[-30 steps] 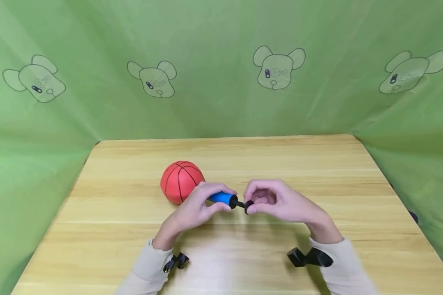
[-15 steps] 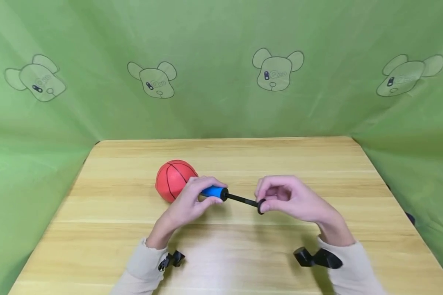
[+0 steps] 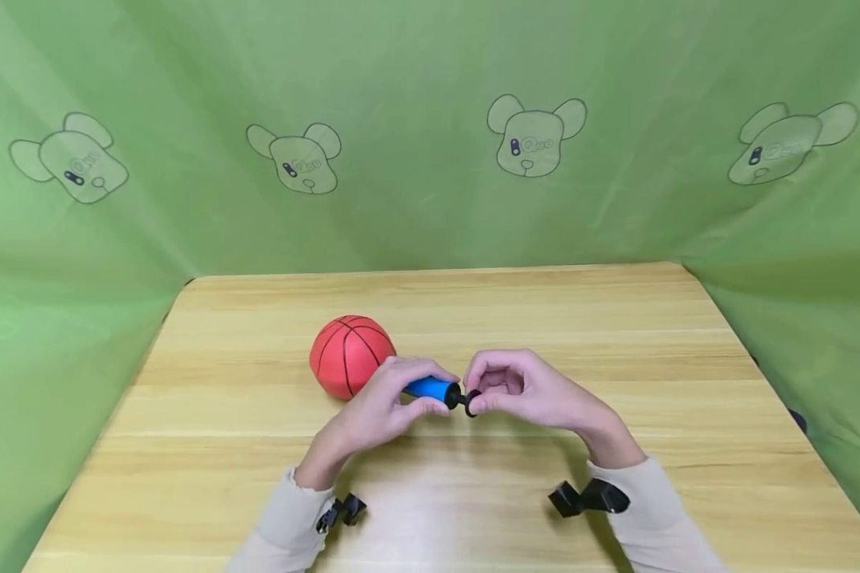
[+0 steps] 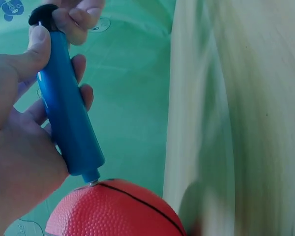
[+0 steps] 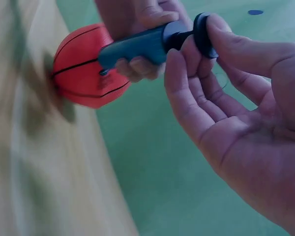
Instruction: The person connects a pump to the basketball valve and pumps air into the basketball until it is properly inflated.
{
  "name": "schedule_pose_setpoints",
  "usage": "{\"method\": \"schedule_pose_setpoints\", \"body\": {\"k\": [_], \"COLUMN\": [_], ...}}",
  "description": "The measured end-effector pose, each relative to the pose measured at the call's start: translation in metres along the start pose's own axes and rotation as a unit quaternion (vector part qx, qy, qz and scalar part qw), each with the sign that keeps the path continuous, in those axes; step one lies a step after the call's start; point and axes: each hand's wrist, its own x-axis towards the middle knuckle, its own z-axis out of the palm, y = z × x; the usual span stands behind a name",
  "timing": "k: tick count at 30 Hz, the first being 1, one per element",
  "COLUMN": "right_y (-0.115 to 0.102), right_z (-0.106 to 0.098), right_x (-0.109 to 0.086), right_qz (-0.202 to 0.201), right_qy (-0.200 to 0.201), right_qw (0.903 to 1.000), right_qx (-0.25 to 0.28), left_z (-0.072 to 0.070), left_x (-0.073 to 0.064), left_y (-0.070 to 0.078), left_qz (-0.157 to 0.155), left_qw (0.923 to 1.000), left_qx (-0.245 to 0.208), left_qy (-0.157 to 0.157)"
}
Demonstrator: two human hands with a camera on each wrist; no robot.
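A blue hand pump (image 4: 71, 108) is held by my left hand (image 3: 380, 406), the fingers and thumb wrapped round its barrel. At the barrel's far end, a metal needle enters the red basketball (image 3: 349, 356), as the left wrist view shows. My right hand (image 3: 537, 390) pinches the pump's round black handle (image 5: 202, 35) between thumb and fingers. Only a short stretch of the black rod shows between handle and barrel. The basketball lies on the table just left of my left hand, partly covered by it in the head view.
The wooden table (image 3: 530, 310) reaches back to a green curtain (image 3: 416, 215) printed with bear heads, which also hangs at both sides. Black camera mounts (image 3: 589, 498) are strapped at both wrists.
The right hand drew the pump handle out to the right, then pushed it back toward the barrel. The ball and left hand shifted slightly left and then back right.
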Motion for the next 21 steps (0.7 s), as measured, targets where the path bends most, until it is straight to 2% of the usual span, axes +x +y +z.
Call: {"method": "schedule_pose_setpoints", "body": {"k": [3, 8, 11, 13, 17, 21], "right_y": [-0.016, -0.042, -0.046, -0.043, -0.026, -0.002], "right_z": [-0.002, -0.012, -0.015, -0.015, -0.011, -0.006], "right_x": [-0.006, -0.024, -0.029, -0.027, -0.014, -0.001], "right_qz": [-0.016, -0.118, -0.152, -0.14, -0.064, -0.011], "right_qy": [-0.002, -0.014, -0.021, -0.019, -0.006, -0.005], "right_qw": [0.9997, 0.9929, 0.9881, 0.9899, 0.9978, 0.9998], "right_qx": [-0.016, -0.002, 0.01, 0.013, 0.016, 0.017], "left_z": [-0.007, -0.021, -0.025, -0.024, -0.014, -0.001], "left_x": [-0.001, -0.002, 0.0, 0.001, 0.003, 0.003], "left_y": [-0.002, -0.002, -0.001, -0.001, -0.004, -0.004], "left_qz": [-0.01, -0.034, -0.034, -0.027, 0.008, 0.015], "left_qw": [0.9999, 0.9991, 0.9989, 0.9991, 0.9992, 0.9995], "left_qx": [-0.009, -0.018, -0.017, -0.015, -0.028, -0.022], "left_qy": [0.0, 0.019, 0.026, 0.028, 0.028, 0.015]}}
